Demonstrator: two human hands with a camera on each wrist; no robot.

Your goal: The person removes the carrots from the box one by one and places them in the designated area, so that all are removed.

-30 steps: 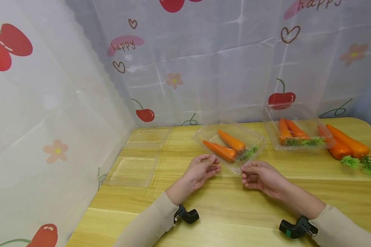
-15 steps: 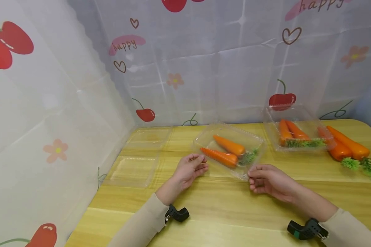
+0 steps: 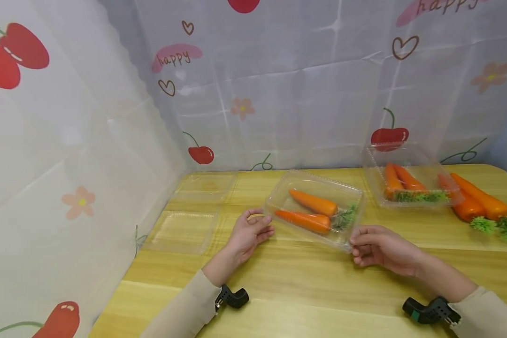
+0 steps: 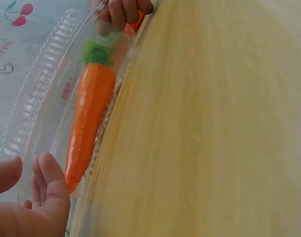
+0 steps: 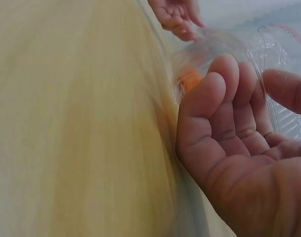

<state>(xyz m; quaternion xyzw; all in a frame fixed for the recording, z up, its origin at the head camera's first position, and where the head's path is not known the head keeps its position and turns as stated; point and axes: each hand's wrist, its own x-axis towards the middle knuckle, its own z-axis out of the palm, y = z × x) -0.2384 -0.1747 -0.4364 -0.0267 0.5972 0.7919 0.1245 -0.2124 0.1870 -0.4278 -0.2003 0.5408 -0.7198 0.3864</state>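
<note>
Two orange carrots [image 3: 308,220] with green tops lie inside a clear plastic box [image 3: 279,188] in the middle of the table. At the box's near right corner, my right hand [image 3: 384,249] pinches the rim between thumb and curled fingers. The right wrist view shows that clear edge between thumb and fingers of the right hand [image 5: 239,143]. My left hand [image 3: 247,234] is at the left corner of the box. In the left wrist view, the left hand [image 4: 36,202] has thumb and fingers apart beside the box; whether they touch it is hard to tell.
A second clear box [image 3: 376,188] with carrots stands at the back right, and loose carrots [image 3: 481,197] lie to its right. An opened clear container [image 3: 181,230] lies flat at the left. A printed cloth [image 3: 287,103] hangs behind the wooden table [image 3: 304,295].
The box with two carrots has turned and come slightly nearer, its near corner swinging right with my right hand. My left hand has moved left along the box. The other containers stay put.
</note>
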